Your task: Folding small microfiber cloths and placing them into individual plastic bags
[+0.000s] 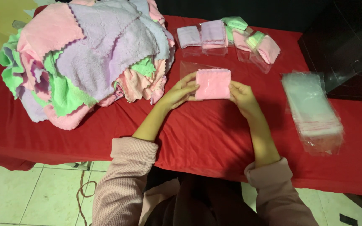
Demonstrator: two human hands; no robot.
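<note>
A folded pink cloth [213,83] lies on the red tablecloth [197,134], resting partly on a clear plastic bag [188,68]. My left hand [180,92] grips the cloth's left edge, fingers curled around it. On the opposite side my right hand [241,94] holds the cloth's right edge. Both forearms reach out from pink knitted sleeves near the table's front edge.
A big heap of pink, lilac and green cloths [89,54] fills the left of the table. Several bagged folded cloths [227,35] lie at the back. A stack of clear plastic bags [313,111] sits at the right. A dark cabinet [348,46] stands beyond.
</note>
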